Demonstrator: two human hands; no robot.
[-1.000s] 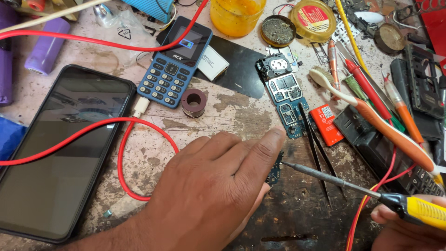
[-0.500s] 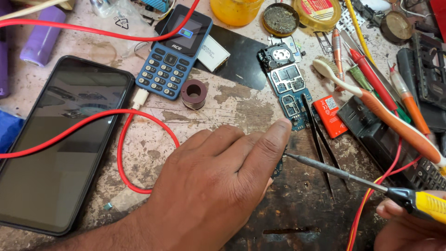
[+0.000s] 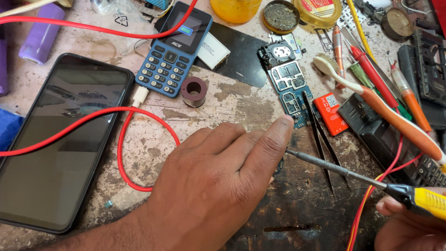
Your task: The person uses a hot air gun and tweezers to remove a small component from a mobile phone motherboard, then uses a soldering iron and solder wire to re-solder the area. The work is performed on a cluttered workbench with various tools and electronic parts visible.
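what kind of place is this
Most likely a phone repair bench: a bare circuit board lies on the worn table, the right hand holds a soldering iron, and tweezers lie nearby.

Bright, even light from above, sharp picture with soft shadows.

The counter [image 3: 223,102] is well lit and its colours look natural. The black screen of the smartphone [image 3: 60,139] reflects pale shapes from above, so there is mild glare on the glass. The left hand [image 3: 218,186] throws a soft, short shadow on the dark part of the counter under it. The metal shaft of the soldering iron [image 3: 334,167] shows a thin highlight. Focus is good in the middle; the right hand [image 3: 409,227] at the lower edge is slightly soft, and things near the top corners look a little stretched.
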